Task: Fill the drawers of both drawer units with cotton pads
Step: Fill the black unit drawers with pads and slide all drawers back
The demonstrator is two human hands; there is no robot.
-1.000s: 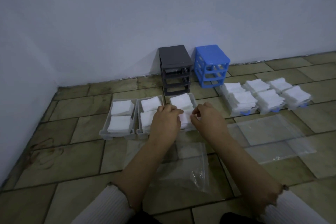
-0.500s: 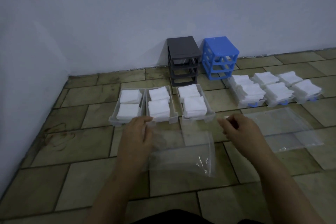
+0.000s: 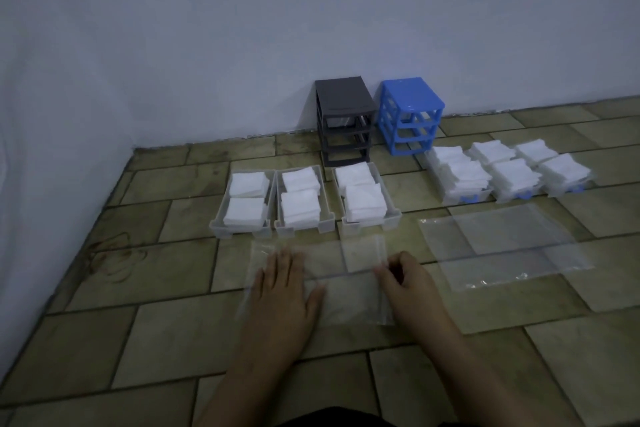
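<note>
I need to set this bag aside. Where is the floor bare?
Bare tiles lie left of the grey drawers toward the wall, and in front of the hands. Crowded: the blue-handled drawers, the bags, and between the racks and drawers.

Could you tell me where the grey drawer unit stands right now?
Head view: the grey drawer unit stands against the wall, immediately left of the blue drawer unit.

Left hand now flattens the bag; right hand seemingly pinches it.
</note>
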